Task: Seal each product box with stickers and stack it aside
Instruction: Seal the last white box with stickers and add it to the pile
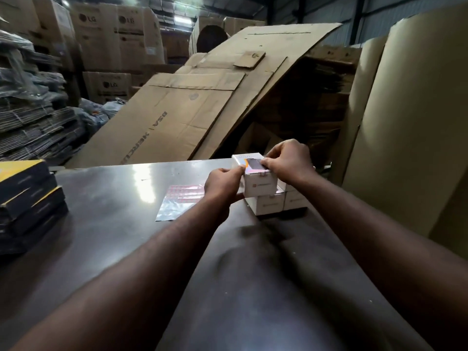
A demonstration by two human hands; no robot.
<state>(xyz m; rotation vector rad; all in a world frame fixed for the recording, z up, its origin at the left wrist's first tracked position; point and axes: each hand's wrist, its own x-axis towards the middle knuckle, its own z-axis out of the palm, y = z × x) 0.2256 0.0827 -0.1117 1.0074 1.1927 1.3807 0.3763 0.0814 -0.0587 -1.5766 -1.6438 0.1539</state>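
A small white product box (259, 184) with a phone picture on its lid rests on top of other white boxes (269, 204) at the far right of the dark table (114, 198). My left hand (222, 184) grips its left side. My right hand (288, 160) presses fingers on the lid's right edge. A small sticker tab shows on the box's front top edge. A shiny sticker sheet (181, 200) with pink stickers lies flat on the table just left of my left hand.
A stack of dark boxes with yellow tops (27, 198) stands at the table's left edge. Large flattened cardboard sheets (190, 102) lean behind the table. A tall cardboard roll (410, 122) stands at right. Brown cartons fill the background.
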